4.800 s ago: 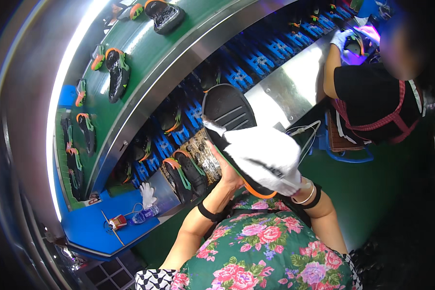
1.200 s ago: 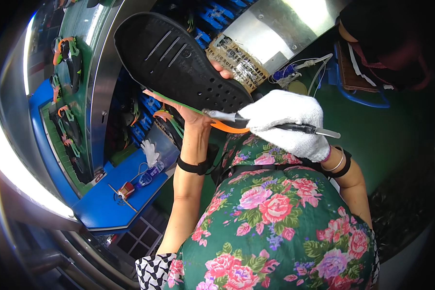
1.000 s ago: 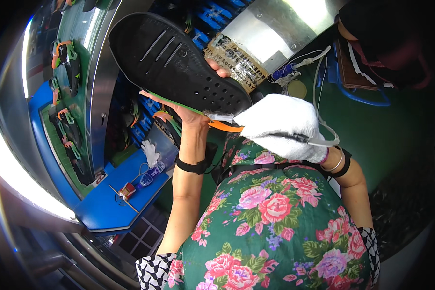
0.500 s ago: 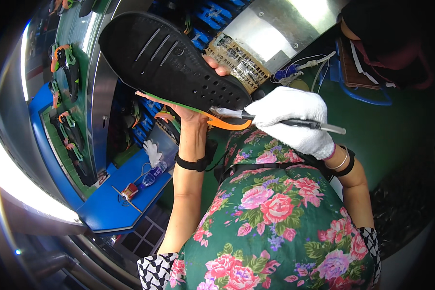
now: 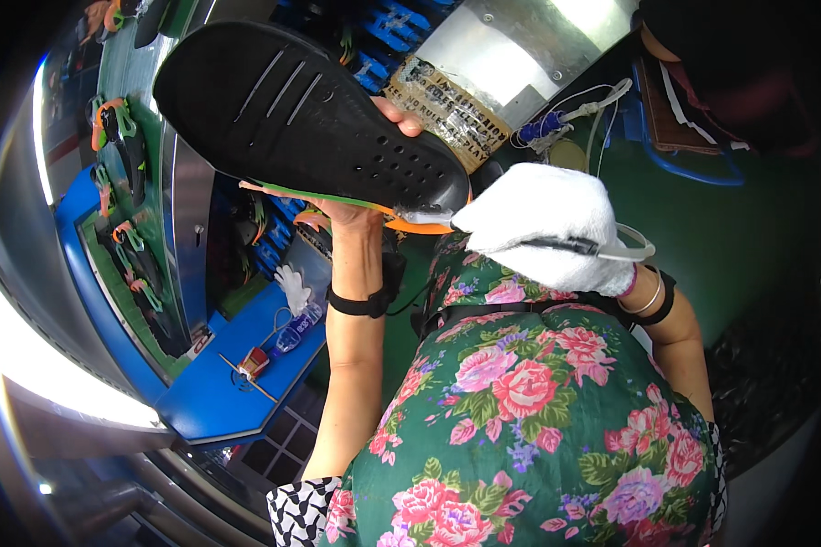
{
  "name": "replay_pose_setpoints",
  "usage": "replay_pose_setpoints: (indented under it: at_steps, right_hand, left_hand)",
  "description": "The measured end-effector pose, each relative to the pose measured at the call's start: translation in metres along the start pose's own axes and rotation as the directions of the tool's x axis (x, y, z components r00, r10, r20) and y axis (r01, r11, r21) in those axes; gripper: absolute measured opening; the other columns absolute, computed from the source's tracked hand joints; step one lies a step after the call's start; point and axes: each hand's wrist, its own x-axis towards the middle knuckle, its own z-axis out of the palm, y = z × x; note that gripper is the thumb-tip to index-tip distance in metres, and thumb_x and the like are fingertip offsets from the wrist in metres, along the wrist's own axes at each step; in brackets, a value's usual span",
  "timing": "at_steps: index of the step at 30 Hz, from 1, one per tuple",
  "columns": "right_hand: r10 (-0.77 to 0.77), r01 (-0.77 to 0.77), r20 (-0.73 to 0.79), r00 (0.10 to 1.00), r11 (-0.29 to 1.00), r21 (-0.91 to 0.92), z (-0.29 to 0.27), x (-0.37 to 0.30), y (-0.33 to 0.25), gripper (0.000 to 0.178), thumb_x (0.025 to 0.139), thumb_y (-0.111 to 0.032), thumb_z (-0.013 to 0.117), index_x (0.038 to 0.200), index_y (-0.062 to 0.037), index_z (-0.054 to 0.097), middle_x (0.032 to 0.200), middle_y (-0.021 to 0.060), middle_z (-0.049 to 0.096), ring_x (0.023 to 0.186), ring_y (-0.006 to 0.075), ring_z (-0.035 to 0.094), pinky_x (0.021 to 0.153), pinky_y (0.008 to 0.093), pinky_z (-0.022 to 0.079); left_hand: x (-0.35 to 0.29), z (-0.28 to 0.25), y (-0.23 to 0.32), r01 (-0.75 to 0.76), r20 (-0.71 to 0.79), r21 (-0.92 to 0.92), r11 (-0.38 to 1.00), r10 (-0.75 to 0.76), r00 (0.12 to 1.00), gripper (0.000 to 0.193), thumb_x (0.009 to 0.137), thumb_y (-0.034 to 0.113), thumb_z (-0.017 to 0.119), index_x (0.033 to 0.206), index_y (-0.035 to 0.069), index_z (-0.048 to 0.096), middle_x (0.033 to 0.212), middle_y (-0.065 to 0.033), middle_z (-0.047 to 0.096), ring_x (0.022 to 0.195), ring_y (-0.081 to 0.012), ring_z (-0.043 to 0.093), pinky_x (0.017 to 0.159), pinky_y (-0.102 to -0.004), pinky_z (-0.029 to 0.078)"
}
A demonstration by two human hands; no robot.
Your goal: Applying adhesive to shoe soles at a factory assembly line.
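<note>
My bare left hand (image 5: 348,212) grips a black shoe sole (image 5: 274,114) from beneath, its fingertips curling over the far edge. Slots and several small round holes mark the sole, and a green and orange strip (image 5: 410,225) runs along the near edge. In a white knitted glove, my right hand (image 5: 552,219) closes round a slim brush with a black handle (image 5: 566,244) and a pale tube at its back end. The brush's whitish tip (image 5: 424,217) touches the sole's rim at the narrow right end, beside the orange part.
To the left, a green conveyor (image 5: 109,260) carries several shoe parts with orange and green straps. A blue shelf (image 5: 210,392) holds a white glove (image 5: 294,287), a bottle (image 5: 296,328) and a small red item (image 5: 252,363). A cardboard sign (image 5: 452,109) and metal panel stand beyond the sole.
The brush tip has moved from the sole's face by the holes to its near rim at the right end. The sole has shifted slightly left.
</note>
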Motion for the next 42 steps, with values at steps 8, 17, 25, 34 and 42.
replay_pose_setpoints:
  at_steps: [8, 17, 25, 34, 42]
  right_hand:
    - [-0.113, 0.114, 0.017, 0.993, 0.993, -0.040, -0.001, -0.001, 0.000, 0.017, 0.075, -0.003, 0.080, 0.092, -0.0047, 0.078, 0.096, 0.0112, 0.077, 0.085, 0.0266, 0.074, 0.073, 0.0363, 0.059]
    - [-0.183, 0.185, 0.033, 0.983, 0.978, -0.096, 0.003, -0.004, 0.006, 0.024, 0.075, -0.004, 0.079, 0.099, -0.0090, 0.079, 0.100, 0.0069, 0.077, 0.085, 0.0252, 0.073, 0.073, 0.0353, 0.059]
    - [-0.204, 0.204, 0.002, 0.979, 0.976, -0.082, 0.016, 0.002, -0.007, 0.030, 0.075, -0.003, 0.078, 0.103, -0.0112, 0.078, 0.104, 0.0062, 0.077, 0.088, 0.0241, 0.073, 0.076, 0.0351, 0.060]
    - [-0.147, 0.151, 0.035, 0.989, 0.977, -0.153, 0.003, -0.007, -0.004, 0.026, 0.074, -0.008, 0.081, 0.099, -0.0145, 0.078, 0.102, 0.0064, 0.077, 0.086, 0.0252, 0.073, 0.075, 0.0354, 0.060]
    - [-0.157, 0.158, 0.035, 0.987, 0.987, -0.030, 0.002, 0.004, -0.008, 0.028, 0.076, -0.003, 0.078, 0.102, -0.0131, 0.079, 0.105, 0.0064, 0.077, 0.090, 0.0249, 0.073, 0.078, 0.0358, 0.059]
  left_hand:
    - [0.003, -0.003, -0.001, 0.023, -0.010, 0.041, 0.999, -0.022, 1.000, 0.104, 0.078, 0.090, 0.055, 0.128, -0.001, 0.056, 0.116, -0.0169, 0.060, 0.101, -0.0290, 0.059, 0.094, -0.0418, 0.048]
    - [0.009, -0.014, -0.001, 0.028, 0.034, 0.046, 0.999, -0.030, 0.999, 0.111, 0.073, 0.094, 0.053, 0.126, -0.003, 0.055, 0.114, -0.0157, 0.058, 0.103, -0.0289, 0.057, 0.094, -0.0424, 0.049]
    - [0.002, -0.015, -0.010, 0.069, -0.038, -0.007, 0.998, -0.069, 0.997, 0.119, 0.068, 0.098, 0.051, 0.130, -0.003, 0.051, 0.115, -0.0166, 0.057, 0.106, -0.0297, 0.057, 0.093, -0.0432, 0.052]
    - [0.004, -0.019, -0.008, -0.003, 0.002, 0.029, 1.000, 0.003, 1.000, 0.115, 0.070, 0.097, 0.050, 0.129, -0.001, 0.055, 0.115, -0.0167, 0.059, 0.103, -0.0292, 0.059, 0.092, -0.0433, 0.053]
    - [0.006, -0.013, -0.011, 0.031, 0.042, -0.049, 0.998, -0.029, 0.999, 0.106, 0.076, 0.090, 0.057, 0.129, -0.002, 0.055, 0.116, -0.0156, 0.060, 0.104, -0.0291, 0.061, 0.095, -0.0439, 0.047]
